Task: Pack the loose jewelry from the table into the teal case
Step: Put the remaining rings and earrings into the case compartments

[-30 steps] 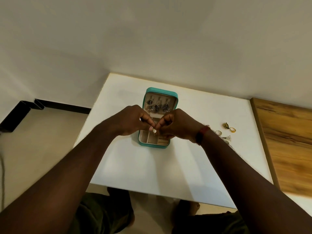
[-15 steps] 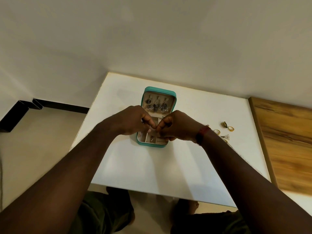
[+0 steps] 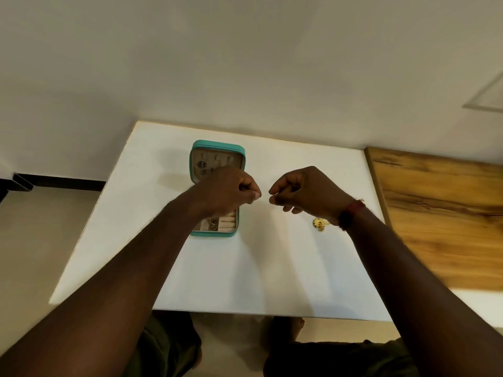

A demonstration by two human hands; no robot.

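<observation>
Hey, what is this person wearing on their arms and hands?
No sleeves are in view, and there are no gloves. The right hand has a dark red thread band round its wrist, with a frayed end sticking out. The left hand has a bare wrist. I can make out no rings on either.

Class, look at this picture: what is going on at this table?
A person is packing jewelry into an open teal case on a white table. The left hand is over the case, the right hand to the right of it. Both curl in a pinch grip, but anything held is too small to see. A gold piece lies loose by the right wrist, not yet packed.
</observation>
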